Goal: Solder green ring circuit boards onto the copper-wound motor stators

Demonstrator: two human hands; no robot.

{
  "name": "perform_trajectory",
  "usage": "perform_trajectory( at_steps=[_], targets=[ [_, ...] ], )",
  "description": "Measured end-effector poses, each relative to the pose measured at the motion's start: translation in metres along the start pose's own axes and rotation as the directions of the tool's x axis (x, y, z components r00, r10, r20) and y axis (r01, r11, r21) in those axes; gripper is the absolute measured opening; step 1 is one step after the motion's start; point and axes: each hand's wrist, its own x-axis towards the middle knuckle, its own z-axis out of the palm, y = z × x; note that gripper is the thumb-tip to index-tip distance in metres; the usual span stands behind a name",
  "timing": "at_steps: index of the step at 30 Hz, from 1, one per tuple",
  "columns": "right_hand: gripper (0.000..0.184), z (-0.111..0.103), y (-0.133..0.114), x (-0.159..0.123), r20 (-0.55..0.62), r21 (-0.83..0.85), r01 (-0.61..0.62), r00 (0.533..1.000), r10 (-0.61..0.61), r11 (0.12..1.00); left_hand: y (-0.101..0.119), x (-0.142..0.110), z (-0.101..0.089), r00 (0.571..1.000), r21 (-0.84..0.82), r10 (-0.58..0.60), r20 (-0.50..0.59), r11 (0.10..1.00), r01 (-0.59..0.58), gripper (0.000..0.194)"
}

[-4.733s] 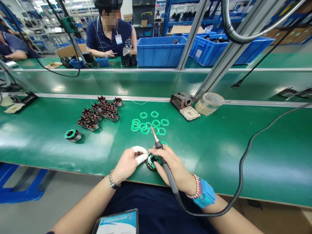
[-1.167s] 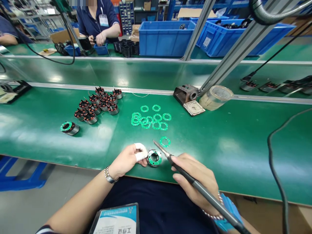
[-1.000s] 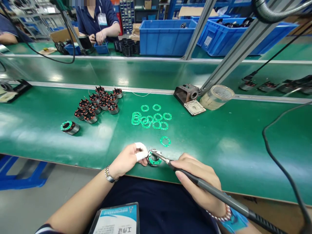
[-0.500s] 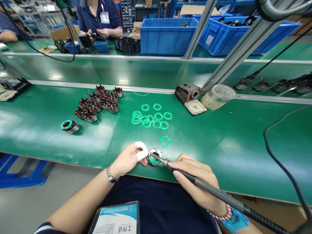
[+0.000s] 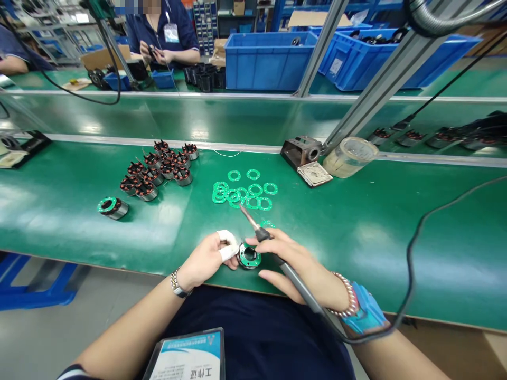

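My left hand (image 5: 208, 258), with white cots on its fingertips, presses against the left side of a wound motor stator (image 5: 249, 256) that has a green ring on top. My right hand (image 5: 295, 261) is shut around the dark handle of a soldering iron (image 5: 273, 247). The iron's thin metal tip points up and left, clear of the stator, over the loose green insulating rings (image 5: 243, 192). One ring (image 5: 268, 224) lies apart, partly hidden behind my right hand's fingers and the iron.
Several stators (image 5: 156, 170) stand clustered on the green bench (image 5: 356, 237), with a ringed one (image 5: 113, 208) nearby. At the back stand an iron holder (image 5: 301, 151) and a clear cup (image 5: 349, 157). A cable (image 5: 412, 269) runs right. A co-worker (image 5: 162, 31) sits opposite, beside blue bins (image 5: 269, 60).
My right hand has swung the soldering iron up and away from the stator, its tip now pointing toward the rings. The cable has shifted with it. My left hand stays on the stator.
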Motion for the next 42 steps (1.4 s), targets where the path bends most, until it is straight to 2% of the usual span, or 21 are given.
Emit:
perform_trajectory(
  at_steps=[2, 5, 10, 13, 17, 23, 28, 31, 35, 38, 42],
  targets=[
    [0.032, 0.000, 0.004, 0.005, 0.084, -0.002, 0.004, 0.996, -0.004, 1.000, 0.000, 0.000, 0.000, 1.000, 0.000, -0.003, -0.004, 1.000, 0.003, 0.022],
    [0.033, 0.004, 0.007, 0.006, 0.089, -0.016, -0.001, 0.996, 0.003, 1.000, 0.001, -0.001, 0.000, 1.000, -0.012, -0.008, -0.023, 1.000, 0.008, 0.024],
    [0.032, 0.020, 0.003, -0.007, -0.104, -0.114, -0.078, 0.992, 0.066, 0.990, -0.002, -0.010, 0.000, 0.991, -0.074, -0.018, -0.135, 0.997, 0.008, 0.025],
    [0.031, 0.029, -0.002, -0.014, -0.220, -0.185, -0.156, 0.969, 0.114, 0.970, -0.005, -0.016, 0.003, 0.993, -0.063, -0.043, -0.111, 0.997, 0.037, 0.025],
    [0.028, 0.034, -0.005, -0.015, -0.269, -0.213, -0.175, 0.956, 0.114, 0.961, -0.005, -0.015, 0.009, 0.995, -0.121, -0.064, -0.079, 0.991, 0.054, 0.025],
    [0.026, 0.036, -0.005, -0.014, -0.270, -0.217, -0.186, 0.955, 0.124, 0.958, -0.001, -0.008, 0.009, 0.996, -0.292, -0.081, -0.026, 0.954, 0.070, 0.027],
    [0.032, 0.033, -0.006, -0.008, -0.257, -0.181, -0.146, 0.962, 0.096, 0.973, 0.000, -0.006, 0.009, 0.997, -0.206, -0.071, -0.040, 0.977, 0.061, 0.024],
    [0.028, 0.033, -0.004, -0.002, -0.273, -0.145, -0.074, 0.962, 0.032, 0.987, -0.001, -0.006, 0.009, 0.996, -0.176, -0.054, -0.069, 0.984, 0.041, 0.024],
    [0.033, 0.037, 0.002, 0.004, -0.219, -0.151, 0.019, 0.974, -0.052, 0.988, -0.002, -0.005, 0.010, 0.994, -0.168, -0.049, -0.095, 0.985, 0.033, 0.028],
    [0.032, 0.038, 0.005, 0.003, -0.187, -0.190, 0.015, 0.981, -0.051, 0.982, -0.002, -0.005, 0.011, 0.993, -0.168, -0.052, -0.108, 0.985, 0.034, 0.029],
    [0.029, 0.037, 0.000, -0.001, -0.206, -0.183, -0.009, 0.978, -0.030, 0.983, -0.004, -0.006, 0.011, 0.992, -0.158, -0.042, -0.119, 0.987, 0.022, 0.028]
  ],
)
